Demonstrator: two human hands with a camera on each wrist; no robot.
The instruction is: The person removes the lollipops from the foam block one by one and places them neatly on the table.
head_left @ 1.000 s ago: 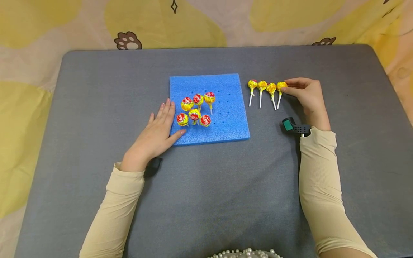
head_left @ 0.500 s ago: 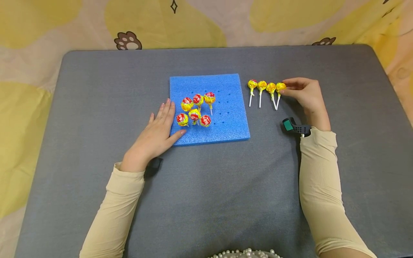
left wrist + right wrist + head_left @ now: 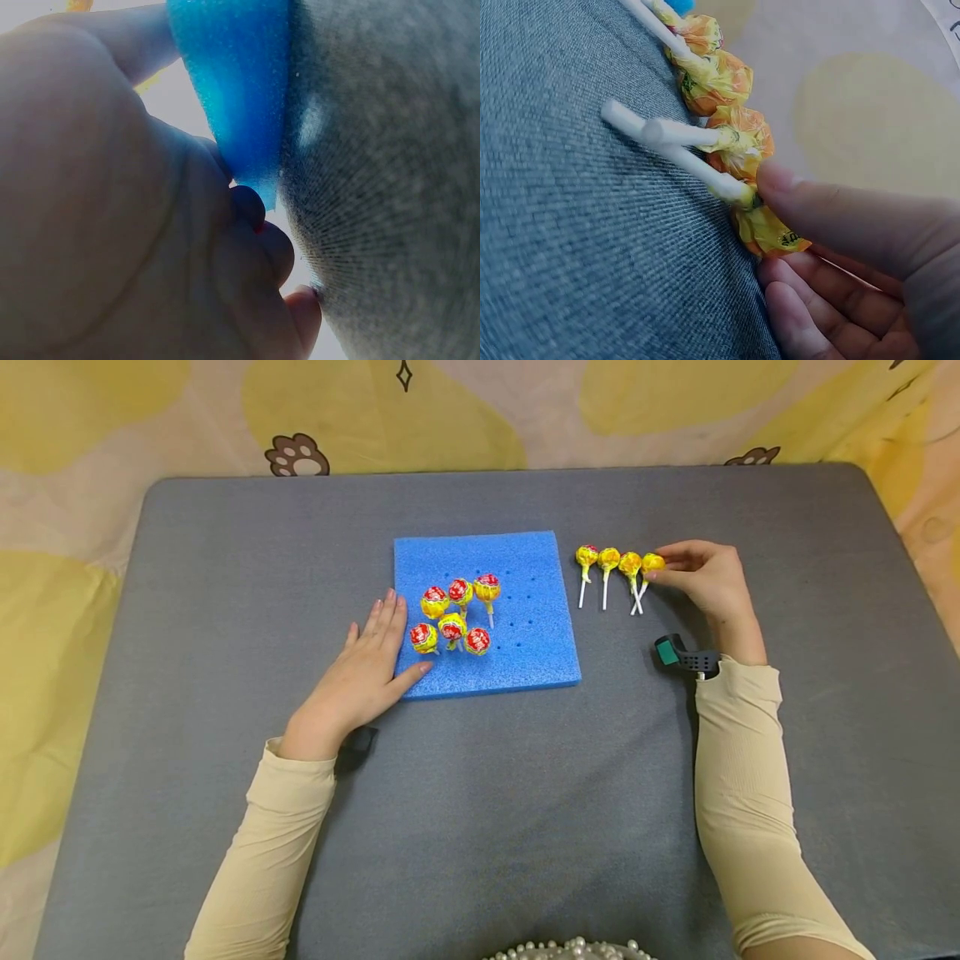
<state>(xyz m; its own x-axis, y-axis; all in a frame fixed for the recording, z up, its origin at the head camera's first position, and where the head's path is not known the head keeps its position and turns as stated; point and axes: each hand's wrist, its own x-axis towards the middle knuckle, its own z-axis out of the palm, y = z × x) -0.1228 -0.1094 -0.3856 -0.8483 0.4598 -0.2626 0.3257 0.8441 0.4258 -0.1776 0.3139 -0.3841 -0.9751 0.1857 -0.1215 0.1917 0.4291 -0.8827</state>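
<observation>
My left hand (image 3: 356, 668) rests against the left edge of a blue foam block (image 3: 517, 670), fingers straight and the thumb over its front left corner. Several lollipops in red and yellow wrappers, one of them a front lollipop (image 3: 477, 642), stand in the block in two rows. To the block's right, several more lie in a row on the table. At that row's right end, my right hand (image 3: 708, 585) pinches a yellow lollipop (image 3: 653, 562) by its wrapped head between thumb and fingers. In the right wrist view its stick crosses the stick of the neighbouring lollipop (image 3: 740, 136).
The lollipops at the left of the loose row (image 3: 587, 557) lie close to the foam's right edge. Small holes (image 3: 531, 622) dot the foam's right part. A grey cloth-covered table (image 3: 480, 793) lies under everything, with a patterned yellow curtain (image 3: 480, 410) behind it.
The right hand has shifted slightly left with the pinched lollipop, whose stick has swung left until it crosses its neighbour's. The left hand and foam block have not moved.
</observation>
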